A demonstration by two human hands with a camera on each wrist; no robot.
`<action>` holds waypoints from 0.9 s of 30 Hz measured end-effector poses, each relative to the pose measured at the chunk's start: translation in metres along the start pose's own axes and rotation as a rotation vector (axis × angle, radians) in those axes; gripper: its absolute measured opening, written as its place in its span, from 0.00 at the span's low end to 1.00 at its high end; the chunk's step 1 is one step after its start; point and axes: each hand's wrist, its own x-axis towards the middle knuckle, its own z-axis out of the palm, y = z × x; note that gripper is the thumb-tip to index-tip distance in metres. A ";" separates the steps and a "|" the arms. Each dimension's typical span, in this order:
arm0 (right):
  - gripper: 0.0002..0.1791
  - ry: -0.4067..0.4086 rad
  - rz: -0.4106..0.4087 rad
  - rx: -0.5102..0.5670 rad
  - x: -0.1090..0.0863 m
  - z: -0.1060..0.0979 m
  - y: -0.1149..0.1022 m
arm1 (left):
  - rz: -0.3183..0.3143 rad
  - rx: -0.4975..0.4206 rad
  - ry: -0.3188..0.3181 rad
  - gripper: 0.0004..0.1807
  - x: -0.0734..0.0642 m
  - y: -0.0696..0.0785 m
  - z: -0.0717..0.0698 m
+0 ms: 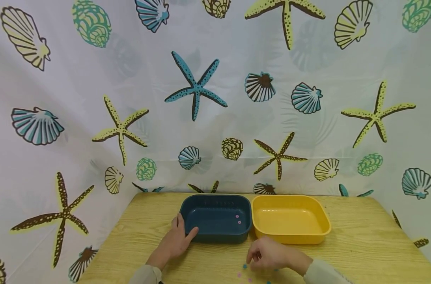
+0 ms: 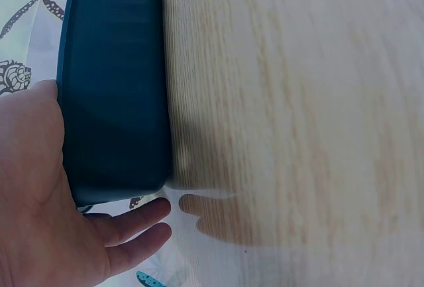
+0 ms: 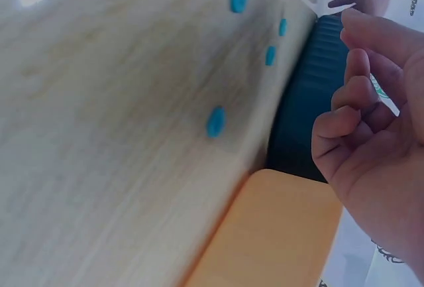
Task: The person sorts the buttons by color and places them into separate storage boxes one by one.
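A dark blue plastic container (image 1: pixel 215 238) stands on the table, with small round pink pieces (image 1: pixel 239 222) lying inside toward its right end. My left hand (image 1: pixel 176 238) rests at its front left corner. In the left wrist view the thumb lies by the rim, and two straight fingers (image 2: pixel 139 224) extend past the corner. My right hand (image 1: pixel 268 252) hovers in front of the yellow container (image 1: pixel 291 239), fingers curled, with nothing visible in them. Below it lie small blue pieces (image 1: pixel 245 266) and pink pieces (image 1: pixel 250 280). Several blue discs (image 3: pixel 215 122) show on the tabletop in the right wrist view.
The two containers stand side by side near the back of the light wooden table (image 1: pixel 361 236). A white cloth (image 1: pixel 229 126) printed with shells and starfish hangs behind and along both sides.
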 end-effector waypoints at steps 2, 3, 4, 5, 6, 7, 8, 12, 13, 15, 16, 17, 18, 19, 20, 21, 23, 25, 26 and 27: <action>0.05 0.005 -0.036 -0.032 -0.002 0.003 -0.001 | -0.003 0.001 0.000 0.56 0.000 0.000 0.000; 0.05 0.008 -0.053 -0.044 -0.002 0.004 -0.001 | -0.003 0.003 0.000 0.56 0.000 0.000 0.000; 0.06 0.009 -0.063 -0.053 -0.003 0.006 -0.001 | -0.003 0.003 -0.001 0.56 0.001 -0.001 0.000; 0.06 0.009 -0.070 -0.059 -0.004 0.007 -0.001 | -0.001 0.004 -0.001 0.56 0.001 -0.001 0.001; 0.07 0.007 -0.073 -0.057 -0.005 0.008 -0.001 | 0.001 0.004 -0.001 0.56 0.001 -0.001 0.001; 0.08 0.003 -0.072 -0.050 -0.006 0.010 -0.001 | 0.003 0.005 0.000 0.56 0.001 -0.002 0.001; 0.08 -0.005 -0.063 -0.044 -0.006 0.011 0.000 | 0.007 0.008 0.002 0.56 0.001 -0.002 0.001; 0.07 -0.032 -0.040 -0.016 -0.008 0.016 0.002 | 0.009 0.007 0.004 0.55 0.001 -0.002 0.002; 0.07 -0.036 -0.043 -0.022 -0.008 0.017 0.002 | 0.008 0.007 0.005 0.55 0.001 -0.002 0.002; 0.07 -0.036 -0.058 -0.039 -0.008 0.019 0.004 | 0.006 0.007 0.006 0.54 0.001 -0.002 0.003; 0.07 -0.035 -0.068 -0.052 -0.007 0.020 0.004 | 0.005 0.007 0.006 0.54 0.001 -0.002 0.003; 0.06 -0.034 -0.076 -0.060 -0.007 0.021 0.005 | 0.005 0.007 0.007 0.54 0.001 -0.002 0.003; 0.06 -0.031 -0.083 -0.069 -0.007 0.022 0.005 | 0.003 0.007 0.006 0.54 0.001 -0.003 0.003; 0.06 -0.029 -0.088 -0.078 -0.006 0.024 0.006 | 0.002 0.008 0.005 0.54 0.001 -0.003 0.003; 0.06 -0.028 -0.089 -0.081 -0.006 0.024 0.007 | 0.002 0.007 0.005 0.53 0.001 -0.003 0.003; 0.06 -0.029 -0.088 -0.081 -0.006 0.025 0.007 | 0.000 0.005 0.002 0.53 0.001 -0.003 0.003; 0.05 -0.030 -0.090 -0.083 -0.005 0.026 0.007 | -0.002 0.002 0.000 0.53 0.001 -0.003 0.003; 0.05 -0.035 -0.089 -0.078 -0.004 0.027 0.007 | -0.003 0.001 -0.002 0.54 0.001 -0.003 0.003; 0.05 -0.040 -0.088 -0.072 -0.004 0.027 0.006 | -0.004 0.001 -0.002 0.54 0.001 -0.003 0.003; 0.06 -0.043 -0.090 -0.070 -0.004 0.027 0.006 | -0.005 0.001 -0.002 0.54 0.001 -0.003 0.002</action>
